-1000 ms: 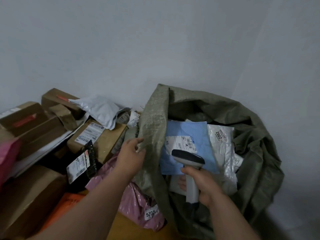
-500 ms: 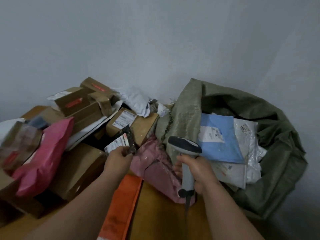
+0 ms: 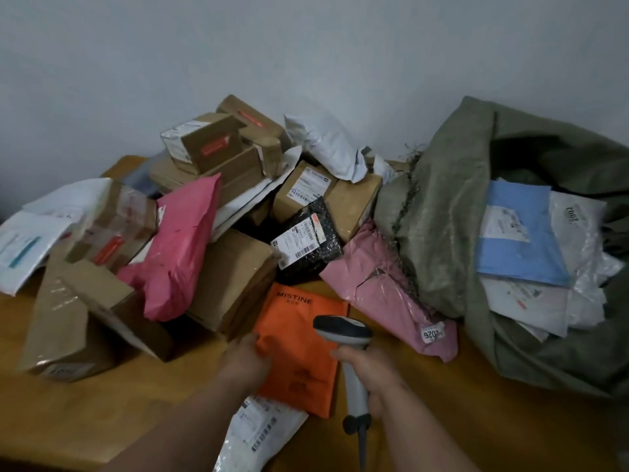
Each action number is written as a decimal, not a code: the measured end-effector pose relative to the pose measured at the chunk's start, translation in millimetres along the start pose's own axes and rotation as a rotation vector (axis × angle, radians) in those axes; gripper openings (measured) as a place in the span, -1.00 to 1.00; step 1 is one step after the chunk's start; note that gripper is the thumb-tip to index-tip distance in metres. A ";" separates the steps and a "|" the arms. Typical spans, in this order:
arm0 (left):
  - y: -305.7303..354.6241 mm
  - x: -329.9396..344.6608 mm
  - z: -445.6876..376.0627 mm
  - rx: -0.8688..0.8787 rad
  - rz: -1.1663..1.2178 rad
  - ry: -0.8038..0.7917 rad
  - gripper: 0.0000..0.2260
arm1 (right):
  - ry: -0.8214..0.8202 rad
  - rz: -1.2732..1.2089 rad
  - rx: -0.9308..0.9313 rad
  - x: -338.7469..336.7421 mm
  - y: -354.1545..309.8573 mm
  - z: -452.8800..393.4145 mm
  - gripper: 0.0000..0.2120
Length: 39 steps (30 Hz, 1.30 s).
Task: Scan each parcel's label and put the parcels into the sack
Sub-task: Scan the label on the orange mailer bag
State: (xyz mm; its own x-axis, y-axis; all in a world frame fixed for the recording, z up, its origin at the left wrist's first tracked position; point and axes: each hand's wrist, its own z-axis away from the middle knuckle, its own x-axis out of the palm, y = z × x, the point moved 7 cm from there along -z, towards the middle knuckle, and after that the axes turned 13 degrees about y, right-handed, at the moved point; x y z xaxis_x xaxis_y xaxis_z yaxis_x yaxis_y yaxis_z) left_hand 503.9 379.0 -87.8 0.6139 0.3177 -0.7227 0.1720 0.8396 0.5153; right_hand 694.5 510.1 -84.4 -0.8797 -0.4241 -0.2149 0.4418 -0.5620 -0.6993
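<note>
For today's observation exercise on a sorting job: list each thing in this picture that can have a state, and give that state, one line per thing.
Sack: open, slumped, parcels inside.
Blue parcel: in the sack, label up.
Orange parcel: flat on the table, touched by the left hand.
Left hand: on the orange parcel's edge.
Right hand: gripping the scanner.
Scanner: held upright, head above the orange parcel.
Black parcel: on the pile, label up.

Orange mailer (image 3: pixel 299 349) w/ dark print. Hot-pink bag (image 3: pixel 180 247); paler pink bag (image 3: pixel 384 294) w/ white tag. Black dotted pouch (image 3: pixel 308 247), white barcode label. Brown cardboard boxes (image 3: pixel 231 277), some w/ red-orange stickers. Olive-green woven sack (image 3: pixel 439 212); inside, blue envelope (image 3: pixel 517 240). Grey-and-black scanner (image 3: pixel 343 332). Tan wood table (image 3: pixel 85 417).
</note>
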 end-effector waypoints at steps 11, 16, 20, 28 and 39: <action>5.4 -6.1 -0.9 -0.188 0.389 0.072 -0.41 | -0.032 -0.077 0.068 14.7 21.5 -9.3 -0.85; 17.9 -17.7 8.1 -0.241 0.630 -0.045 -0.64 | -0.024 -0.034 0.023 6.7 17.9 3.6 -0.73; 39.8 -44.4 20.8 0.053 0.517 0.143 -0.73 | 0.013 -0.132 -0.037 -1.7 6.2 20.8 -0.70; 106.3 -34.1 97.9 0.546 0.147 0.147 -0.62 | -0.277 -0.433 -0.234 -1.1 -51.8 80.2 -0.74; 134.6 -17.6 173.5 0.519 0.372 0.150 -0.62 | -0.072 -0.654 -0.275 -114.9 -52.4 113.6 -0.74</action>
State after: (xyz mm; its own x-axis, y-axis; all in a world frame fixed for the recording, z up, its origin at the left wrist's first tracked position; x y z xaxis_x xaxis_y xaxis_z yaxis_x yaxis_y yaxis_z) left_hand 650.0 409.9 74.3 0.5962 0.6357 -0.4902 0.3414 0.3519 0.8716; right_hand 792.4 507.6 54.4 -0.9312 -0.1122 0.3467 -0.2417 -0.5218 -0.8181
